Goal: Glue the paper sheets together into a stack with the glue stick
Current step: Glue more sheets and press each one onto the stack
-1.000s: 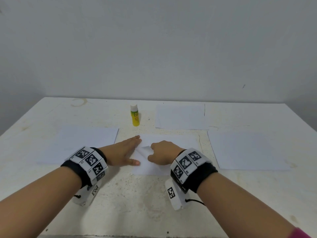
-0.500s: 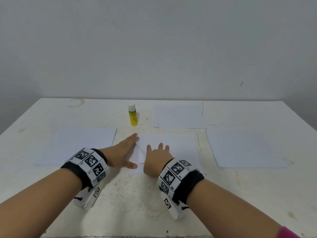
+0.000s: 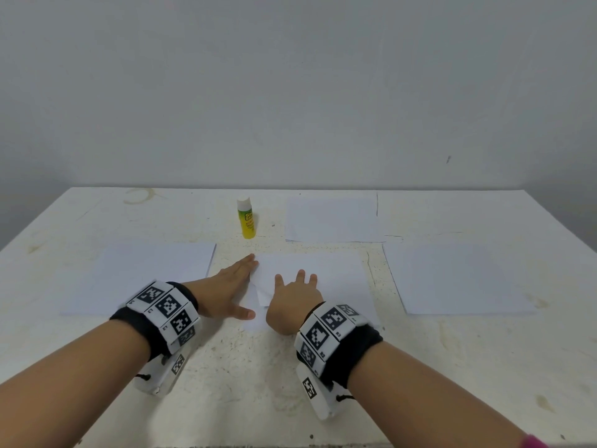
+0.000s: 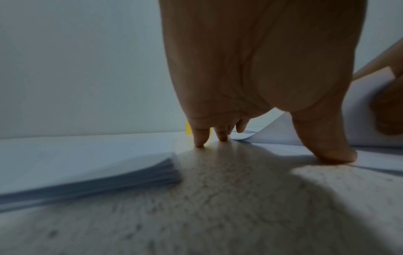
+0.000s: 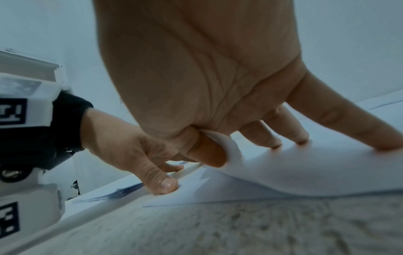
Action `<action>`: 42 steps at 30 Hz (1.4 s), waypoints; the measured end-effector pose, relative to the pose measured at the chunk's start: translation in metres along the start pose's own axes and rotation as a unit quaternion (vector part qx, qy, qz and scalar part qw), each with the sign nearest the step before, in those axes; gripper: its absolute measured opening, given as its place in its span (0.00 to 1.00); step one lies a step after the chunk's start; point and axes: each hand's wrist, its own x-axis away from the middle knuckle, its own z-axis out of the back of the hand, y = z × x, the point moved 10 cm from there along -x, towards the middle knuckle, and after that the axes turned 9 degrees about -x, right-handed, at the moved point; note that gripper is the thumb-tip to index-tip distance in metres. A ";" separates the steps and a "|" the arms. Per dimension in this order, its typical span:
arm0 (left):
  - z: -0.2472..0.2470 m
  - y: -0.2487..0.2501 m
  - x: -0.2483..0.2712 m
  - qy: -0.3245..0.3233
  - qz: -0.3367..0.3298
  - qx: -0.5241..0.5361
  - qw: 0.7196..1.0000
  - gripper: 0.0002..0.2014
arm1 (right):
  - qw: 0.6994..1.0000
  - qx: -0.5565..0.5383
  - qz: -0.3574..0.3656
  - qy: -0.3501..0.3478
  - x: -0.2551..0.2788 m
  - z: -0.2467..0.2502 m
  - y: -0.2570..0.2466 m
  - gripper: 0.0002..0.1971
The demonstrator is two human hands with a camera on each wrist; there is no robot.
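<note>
Since a second ago my right hand [image 3: 292, 307] has spread flat, thumb hooking the middle sheet [image 3: 326, 279], left hand [image 3: 226, 291] flat pinning its left edge; I judge I'm seating it, next fetching the far glue stick [image 3: 247, 218].

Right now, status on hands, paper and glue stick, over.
Left hand flat, pinning the lower sheet. Right hand pinches the top sheet's lifted corner, fingers spread on it. Glue stick upright, capped, untouched. Nothing in the way.
</note>
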 end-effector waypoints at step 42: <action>0.010 -0.006 0.001 0.006 0.025 -0.033 0.999 0.56 | 0.994 0.044 0.086 0.052 0.012 0.012 -0.010 0.27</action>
